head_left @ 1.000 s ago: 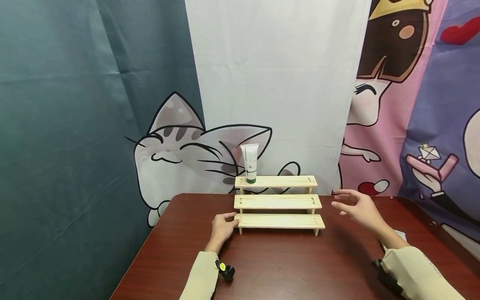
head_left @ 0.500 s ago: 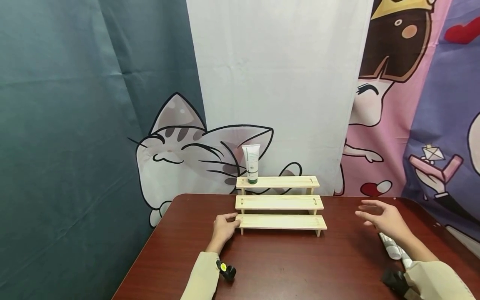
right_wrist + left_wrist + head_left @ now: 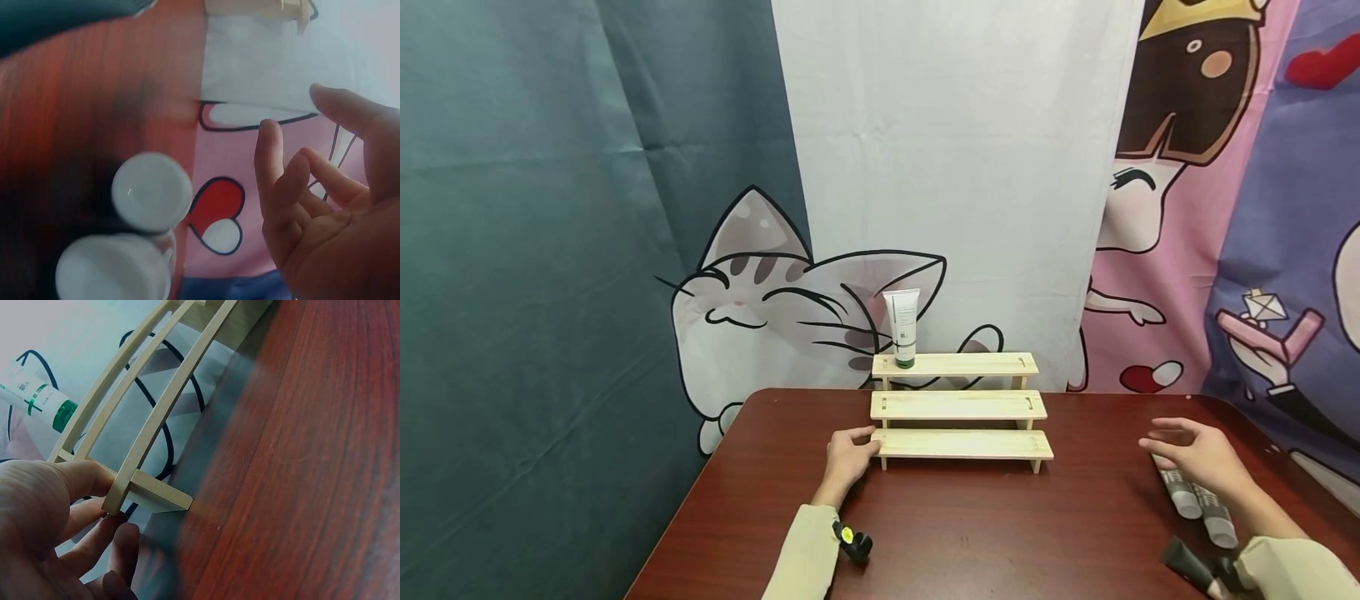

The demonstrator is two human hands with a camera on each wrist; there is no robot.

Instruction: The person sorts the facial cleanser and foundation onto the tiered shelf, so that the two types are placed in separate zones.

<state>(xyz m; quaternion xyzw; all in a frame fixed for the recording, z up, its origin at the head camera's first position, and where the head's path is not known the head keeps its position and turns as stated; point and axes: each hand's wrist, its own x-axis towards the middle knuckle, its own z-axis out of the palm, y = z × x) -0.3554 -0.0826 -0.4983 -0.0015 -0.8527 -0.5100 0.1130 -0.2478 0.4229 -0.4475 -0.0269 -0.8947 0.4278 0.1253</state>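
A three-tier light wooden display stand rests on the table. Upright on its top tier, at the left end, is a white squeeze tube with a green cap. My left hand grips the left end of the lowest tier, thumb and fingers about its corner in the left wrist view. Off to the right, my right hand hovers with parted fingers, holding nothing. Beneath it lie two grey squeeze tubes, partly covered by the hand. Their pale round caps show in the right wrist view.
A dark tapered object lies near the right sleeve; its kind is unclear. The reddish-brown table ends at a printed cloth backdrop behind the stand.
My right hand has moved right and down, away from the stand to above the grey squeeze tubes, which now show more. The left hand keeps its grip on the stand.
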